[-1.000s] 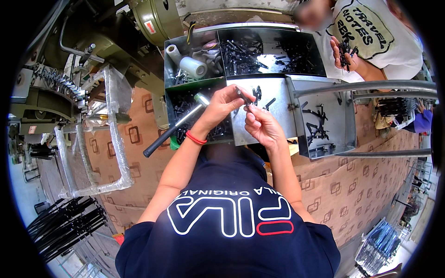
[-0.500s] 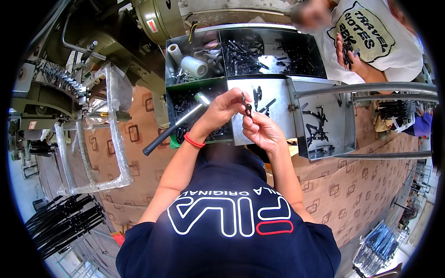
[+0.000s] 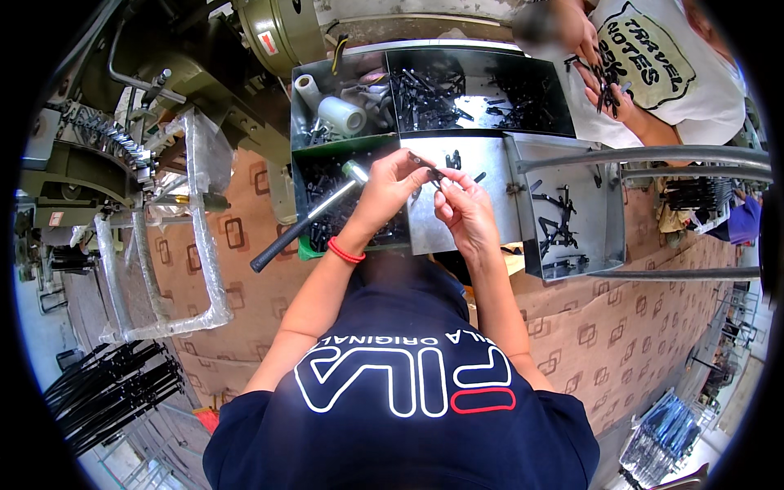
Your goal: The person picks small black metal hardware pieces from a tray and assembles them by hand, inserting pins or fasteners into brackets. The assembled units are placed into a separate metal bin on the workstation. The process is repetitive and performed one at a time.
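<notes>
My left hand [image 3: 388, 189], with a red bracelet [image 3: 345, 251] at its wrist, pinches a small black metal part [image 3: 431, 171]. From the other side my right hand [image 3: 469, 214] grips the same part between thumb and fingers. Fingertips cover much of it, so its full shape cannot be made out. Both hands are above a bare metal plate [image 3: 433, 233] where a few small black pieces [image 3: 453, 159] lie. Beside my left hand a hammer [image 3: 314, 216] rests across the lower-left bin, its black handle sticking out toward me.
A metal tray [image 3: 392, 139] with compartments holds many black parts [image 3: 429, 94] and rolls of clear film [image 3: 341, 117]. A side bin [image 3: 612, 237] on the right holds more parts. Green machinery [image 3: 282, 37] stands left. Opposite, a co-worker's hand [image 3: 616, 102] holds black parts.
My hands have drawn closer together around the black part, which has tilted over. The co-worker's other hand has come down to the parts in their palm.
</notes>
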Action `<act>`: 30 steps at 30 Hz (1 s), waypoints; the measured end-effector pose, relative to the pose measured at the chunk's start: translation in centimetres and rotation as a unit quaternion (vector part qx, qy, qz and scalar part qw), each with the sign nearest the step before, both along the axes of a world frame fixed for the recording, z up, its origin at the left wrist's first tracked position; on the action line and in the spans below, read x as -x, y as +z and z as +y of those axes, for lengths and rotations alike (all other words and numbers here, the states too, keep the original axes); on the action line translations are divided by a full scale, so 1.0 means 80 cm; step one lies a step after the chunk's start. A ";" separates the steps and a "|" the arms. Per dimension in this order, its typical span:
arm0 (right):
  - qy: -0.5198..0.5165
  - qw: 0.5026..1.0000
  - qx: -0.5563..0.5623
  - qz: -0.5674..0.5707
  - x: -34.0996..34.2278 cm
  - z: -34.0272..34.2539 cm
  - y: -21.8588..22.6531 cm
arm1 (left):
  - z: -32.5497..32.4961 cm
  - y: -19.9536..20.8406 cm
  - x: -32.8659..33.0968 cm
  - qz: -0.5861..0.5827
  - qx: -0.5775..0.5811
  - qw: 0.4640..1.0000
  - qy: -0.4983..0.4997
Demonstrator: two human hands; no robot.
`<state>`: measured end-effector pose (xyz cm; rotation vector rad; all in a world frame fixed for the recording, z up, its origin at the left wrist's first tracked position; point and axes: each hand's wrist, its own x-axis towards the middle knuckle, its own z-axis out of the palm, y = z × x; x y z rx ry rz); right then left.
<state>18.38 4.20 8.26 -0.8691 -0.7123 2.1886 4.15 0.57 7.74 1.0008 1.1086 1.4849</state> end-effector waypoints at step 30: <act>0.026 0.998 0.047 0.023 -0.008 0.018 -0.003 | 0.001 -0.006 0.031 -0.009 0.115 0.993 -0.021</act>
